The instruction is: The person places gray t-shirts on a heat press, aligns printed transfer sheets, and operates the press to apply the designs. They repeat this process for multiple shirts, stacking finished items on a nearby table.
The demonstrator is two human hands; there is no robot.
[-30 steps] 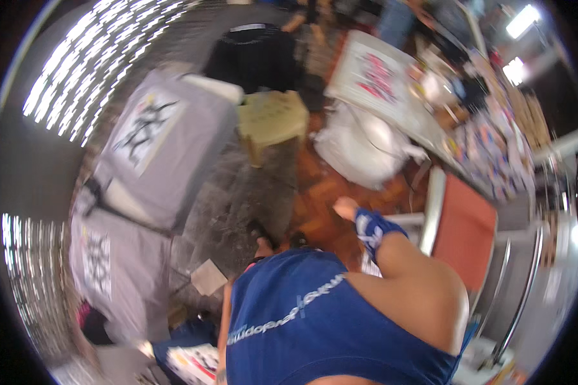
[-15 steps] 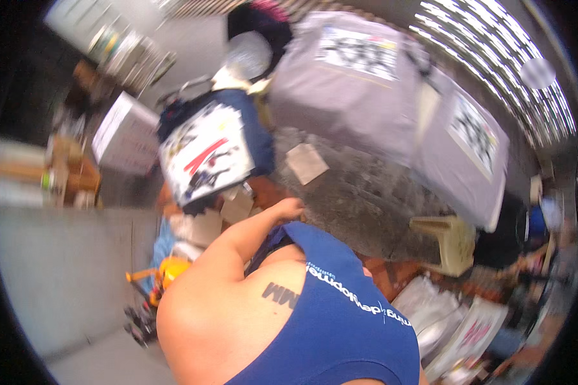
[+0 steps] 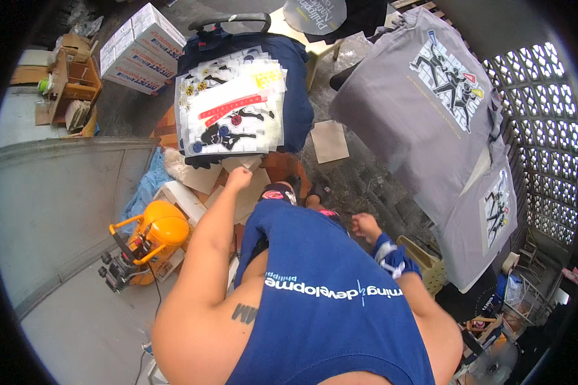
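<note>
My left hand (image 3: 239, 178) is curled into a fist, just short of the near edge of a dark blue cloth-covered stack (image 3: 297, 106); nothing shows in it. On that stack lie clear-edged sheets (image 3: 228, 106) printed with dark figures and red strips. Lower right, my right hand (image 3: 366, 228) is also closed, with nothing visible in its fingers and a blue and white cloth (image 3: 392, 256) round the wrist. Beyond it, a grey shirt (image 3: 398, 115) with a printed panel is spread on a support, and another grey shirt (image 3: 459, 224) hangs nearer. Neither hand touches these.
A tan cardboard square (image 3: 329, 141) lies on the dark floor. White cartons (image 3: 144, 51) stand at the far left, with an orange tank compressor (image 3: 164, 224) nearer. A cream plastic stool (image 3: 424, 263) is beside my right arm. An electric fan (image 3: 494, 362) stands at the lower right.
The view has swung and steadied, so the stack and shirts sit higher in it. My right hand has come into sight. My left fist now appears nearer the stack.
</note>
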